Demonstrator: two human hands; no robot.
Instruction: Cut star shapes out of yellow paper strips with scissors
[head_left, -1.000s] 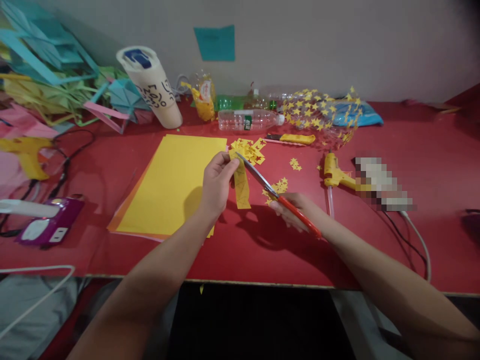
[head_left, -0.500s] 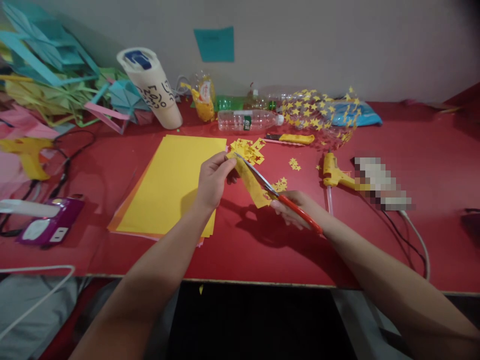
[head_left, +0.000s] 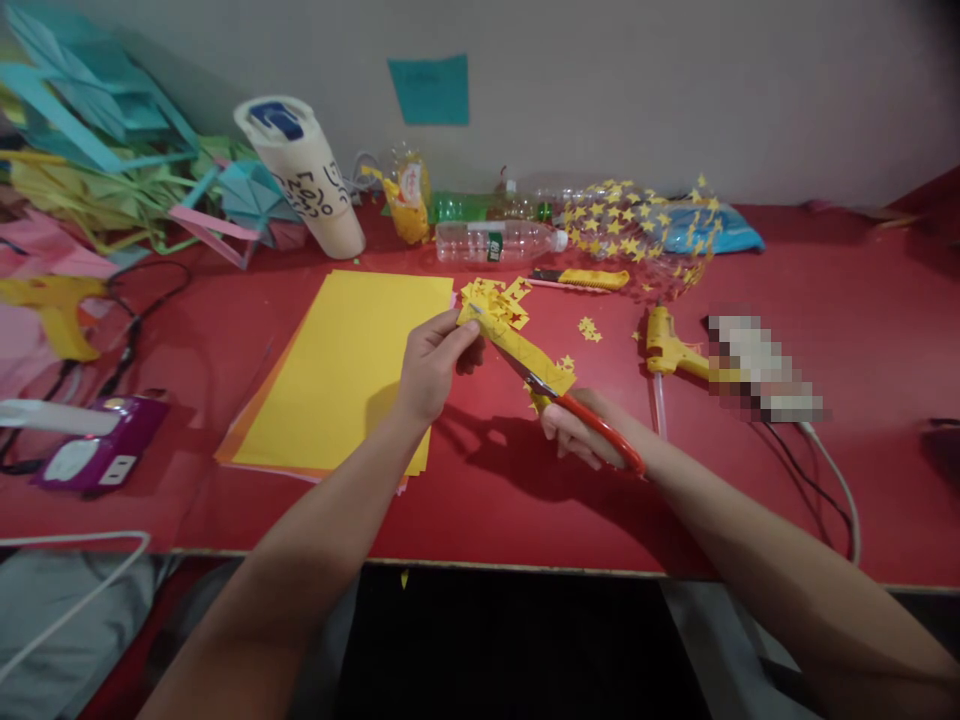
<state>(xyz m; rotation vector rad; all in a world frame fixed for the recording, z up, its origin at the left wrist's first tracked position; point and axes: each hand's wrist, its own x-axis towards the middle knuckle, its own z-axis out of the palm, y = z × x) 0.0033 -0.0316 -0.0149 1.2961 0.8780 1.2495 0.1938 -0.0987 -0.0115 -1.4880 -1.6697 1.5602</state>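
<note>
My left hand [head_left: 437,362] pinches the upper left end of a yellow paper strip [head_left: 529,352] between thumb and fingers. Drawn lines show on the strip, which slants down to the right. My right hand [head_left: 577,435] is closed around the red handles of a pair of scissors [head_left: 602,428]. The blades run along the strip, partly hidden by it, and their tips come close to my left thumb. Behind the strip lies a pile of yellow paper offcuts [head_left: 493,297] with star-shaped holes. Small yellow stars [head_left: 590,329] are scattered to the right.
Yellow sheets [head_left: 345,370] are stacked left of my hands. Behind stand a white tumbler [head_left: 304,180], a clear bottle [head_left: 495,241] and a yellow cutter [head_left: 592,278]. A glue gun [head_left: 664,345] lies right, a purple power strip [head_left: 101,445] left. The table edge is in front.
The yellow strip has turned in my left hand, its free end swinging up and right over the scissor blades. The scissors have stayed almost in place.
</note>
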